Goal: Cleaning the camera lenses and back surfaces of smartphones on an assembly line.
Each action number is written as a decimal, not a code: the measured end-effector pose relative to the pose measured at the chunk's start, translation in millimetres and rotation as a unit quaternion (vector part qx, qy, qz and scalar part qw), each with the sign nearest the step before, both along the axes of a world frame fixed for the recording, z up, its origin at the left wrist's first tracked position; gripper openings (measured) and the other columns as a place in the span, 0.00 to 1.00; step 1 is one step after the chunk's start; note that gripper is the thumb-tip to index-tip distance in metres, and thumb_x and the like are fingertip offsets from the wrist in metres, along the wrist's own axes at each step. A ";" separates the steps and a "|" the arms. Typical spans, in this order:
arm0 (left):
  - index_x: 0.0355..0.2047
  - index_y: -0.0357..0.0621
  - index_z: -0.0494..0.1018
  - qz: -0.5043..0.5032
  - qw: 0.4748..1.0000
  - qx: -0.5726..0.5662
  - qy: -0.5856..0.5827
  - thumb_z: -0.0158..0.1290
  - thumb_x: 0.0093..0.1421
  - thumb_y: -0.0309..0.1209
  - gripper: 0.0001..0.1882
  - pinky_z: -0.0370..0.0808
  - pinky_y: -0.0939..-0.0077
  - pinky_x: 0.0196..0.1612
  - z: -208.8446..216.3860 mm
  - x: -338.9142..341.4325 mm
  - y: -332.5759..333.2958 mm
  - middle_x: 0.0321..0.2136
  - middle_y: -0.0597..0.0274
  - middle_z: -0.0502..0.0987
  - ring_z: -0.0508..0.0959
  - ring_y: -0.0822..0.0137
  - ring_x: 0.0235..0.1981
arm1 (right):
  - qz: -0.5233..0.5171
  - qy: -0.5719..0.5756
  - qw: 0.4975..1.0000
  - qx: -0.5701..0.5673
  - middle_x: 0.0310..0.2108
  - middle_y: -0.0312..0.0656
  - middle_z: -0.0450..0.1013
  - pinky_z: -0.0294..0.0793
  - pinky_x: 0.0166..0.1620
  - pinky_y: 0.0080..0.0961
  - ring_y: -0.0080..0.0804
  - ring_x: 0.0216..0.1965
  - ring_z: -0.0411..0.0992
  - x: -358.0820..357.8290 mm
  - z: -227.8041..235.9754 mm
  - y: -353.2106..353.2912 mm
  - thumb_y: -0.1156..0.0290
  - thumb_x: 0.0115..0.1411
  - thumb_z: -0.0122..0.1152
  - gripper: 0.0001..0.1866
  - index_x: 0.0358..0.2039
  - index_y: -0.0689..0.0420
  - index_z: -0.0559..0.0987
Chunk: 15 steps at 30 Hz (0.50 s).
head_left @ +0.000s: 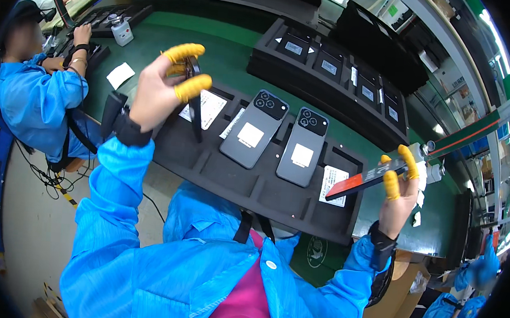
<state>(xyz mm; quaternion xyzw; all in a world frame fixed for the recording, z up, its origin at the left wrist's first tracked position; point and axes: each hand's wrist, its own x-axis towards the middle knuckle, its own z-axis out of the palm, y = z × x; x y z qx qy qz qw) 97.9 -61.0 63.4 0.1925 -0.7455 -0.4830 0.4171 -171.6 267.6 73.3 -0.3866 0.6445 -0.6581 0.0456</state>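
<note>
**Labels seen, none readable**

Spotted white square stickers (250, 135) on two grey phones (240, 152); printed white sheets (334, 186) in the black front tray (233, 178); small white labels (328, 67) on dark devices (326, 77) in the rear tray (267, 68). Also pale marks (377, 170) on the black-and-red device (360, 179) in the right hand (399, 207), pale round emblem (317, 252) on dark green material (331, 270) below.

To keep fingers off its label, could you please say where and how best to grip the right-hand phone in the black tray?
Probably pinch the phone by its long edges, from above, below the camera block: it lies flat, back up, and the white label stops short of both.
</note>
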 end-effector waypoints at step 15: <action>0.51 0.43 0.66 -0.016 0.959 0.280 0.046 0.51 0.60 0.46 0.24 0.76 0.58 0.45 -25.0 -15.1 -44.2 0.41 0.54 0.72 0.76 0.58 0.42 | 0.078 -0.327 0.934 -0.120 0.47 0.46 0.68 0.70 0.52 0.47 0.50 0.46 0.71 -35.7 -21.7 -4.4 0.63 0.63 0.54 0.22 0.54 0.58 0.68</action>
